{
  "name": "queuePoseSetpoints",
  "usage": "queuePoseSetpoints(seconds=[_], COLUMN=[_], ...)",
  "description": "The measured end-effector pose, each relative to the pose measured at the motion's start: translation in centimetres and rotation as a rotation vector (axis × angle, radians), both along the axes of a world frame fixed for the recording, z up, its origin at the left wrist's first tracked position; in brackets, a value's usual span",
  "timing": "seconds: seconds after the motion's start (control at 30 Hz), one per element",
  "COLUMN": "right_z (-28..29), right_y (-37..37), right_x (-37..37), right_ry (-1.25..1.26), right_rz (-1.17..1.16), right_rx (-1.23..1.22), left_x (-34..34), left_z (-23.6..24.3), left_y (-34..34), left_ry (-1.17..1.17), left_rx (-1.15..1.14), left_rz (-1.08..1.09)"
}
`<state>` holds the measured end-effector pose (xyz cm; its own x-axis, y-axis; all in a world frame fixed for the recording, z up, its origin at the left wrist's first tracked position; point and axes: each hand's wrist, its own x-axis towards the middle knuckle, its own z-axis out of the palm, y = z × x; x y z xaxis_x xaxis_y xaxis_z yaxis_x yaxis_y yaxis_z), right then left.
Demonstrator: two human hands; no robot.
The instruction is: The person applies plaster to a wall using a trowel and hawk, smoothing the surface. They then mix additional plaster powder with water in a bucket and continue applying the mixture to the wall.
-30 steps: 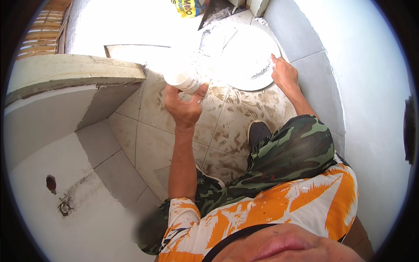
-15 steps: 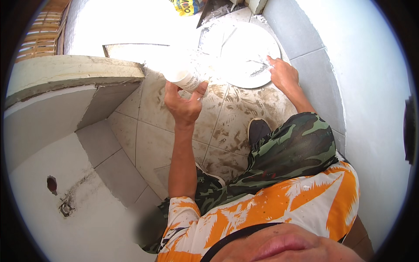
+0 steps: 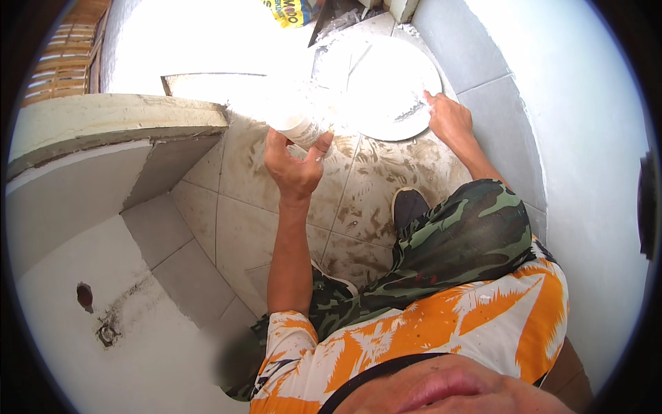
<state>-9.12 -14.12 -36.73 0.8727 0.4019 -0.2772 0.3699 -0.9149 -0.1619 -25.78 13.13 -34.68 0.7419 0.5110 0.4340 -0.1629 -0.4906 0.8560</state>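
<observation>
My left hand (image 3: 296,168) is wrapped round a white plastic tub (image 3: 301,130), thumb on one side and fingers on the other, tilted above the tiled floor. Glare washes out the tub's far part. Over the right rim of a round white lid-like tray (image 3: 394,129), my right hand (image 3: 451,119) has its fingers curled together with the index finger further forward. What those fingers grip, if anything, is lost in the brightness. White powder or paste with grey streaks (image 3: 412,108) lies on the tray beside the fingertips.
Brown smears mark the floor tiles (image 3: 376,172). A low wall with a rough ledge (image 3: 124,110) stands at left, and a grey-tiled wall (image 3: 476,76) at right. A yellow and blue bag (image 3: 289,12) lies at the far end. My shoe (image 3: 409,205) is near the tray.
My left hand and the tub have shifted slightly to the right. The right hand has barely moved at the tray's rim.
</observation>
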Motion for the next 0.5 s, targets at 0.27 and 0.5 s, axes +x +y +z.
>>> queuePoseSetpoints(seconds=[0.27, 0.5], right_z=[-1.1, -2.5], right_y=[1.5, 1.3], right_x=[-0.2, 0.2], right_ry=[0.038, -0.029], right_rz=[-0.022, -0.037], right_rx=[0.077, 0.175], left_x=[0.8, 2.6], left_z=[-0.6, -3.0], left_y=[-0.8, -2.3], left_ry=[0.273, 0.529], left_rx=[0.099, 0.386], left_rz=[-0.054, -0.126])
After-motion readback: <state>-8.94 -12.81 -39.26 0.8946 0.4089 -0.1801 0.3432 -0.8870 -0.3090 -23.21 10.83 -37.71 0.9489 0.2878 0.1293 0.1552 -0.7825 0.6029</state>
